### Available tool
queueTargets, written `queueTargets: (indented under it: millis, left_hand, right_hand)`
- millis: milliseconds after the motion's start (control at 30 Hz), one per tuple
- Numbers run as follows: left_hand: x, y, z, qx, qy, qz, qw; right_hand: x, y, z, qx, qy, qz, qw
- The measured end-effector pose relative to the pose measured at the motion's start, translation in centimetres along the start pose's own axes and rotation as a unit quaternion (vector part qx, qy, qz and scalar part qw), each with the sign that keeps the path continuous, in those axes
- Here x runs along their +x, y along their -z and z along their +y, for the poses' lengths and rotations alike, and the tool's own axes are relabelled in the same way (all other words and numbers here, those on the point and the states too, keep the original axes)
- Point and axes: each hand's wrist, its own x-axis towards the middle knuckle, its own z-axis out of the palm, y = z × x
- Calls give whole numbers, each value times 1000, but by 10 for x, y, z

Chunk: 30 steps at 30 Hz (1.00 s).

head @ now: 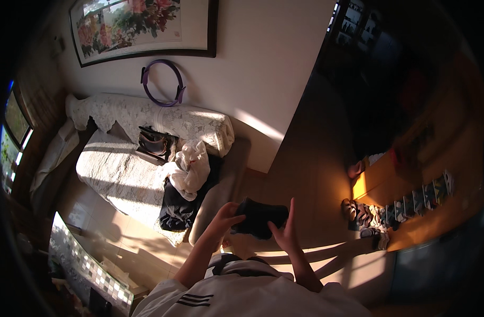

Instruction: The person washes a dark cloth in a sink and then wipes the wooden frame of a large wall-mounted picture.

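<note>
In front of my body, a black folded bundle (260,218), apparently cloth, is held up between both hands. My left hand (228,216) grips its left end, thumb on top. At the lower right corner, the thumb of my right hand (284,234) presses on the bundle while a finger points upward beside it. Shadow hides the bundle's details. Beyond my left hand stands a sofa with a white lace cover (107,162). On it lie a dark handbag (153,143), a crumpled white bag or cloth (189,166) and dark clothing (176,208).
A purple exercise ring (143,81) leans on the wall under a framed flower painting (131,27). At lower left is a glass-topped table (91,265) with a checkered border. Several shoes (365,216) sit on the floor at right, beside an orange-brown cabinet (420,222).
</note>
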Motion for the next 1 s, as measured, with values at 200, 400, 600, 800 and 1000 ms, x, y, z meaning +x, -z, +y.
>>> queueTargets:
  millis: [200,400,600,800,1000]
  left_hand:
    - [46,28,54,15,-51,-73,996]
    - [81,40,82,150,-55,-28,987]
    - [123,50,122,193,-72,82,975]
    - [128,88,180,293,-295,498,761]
    - [111,76,181,275,-228,583,729]
  right_hand:
    - [92,-28,-71,-370,200,-81,903]
    - [160,-64,-21,-92,53,-349,931]
    - [288,-105,21,211,-208,-552,780]
    - [466,-127,15,295,-464,-469,691]
    - [643,-138,-194,117,172,-520,829]
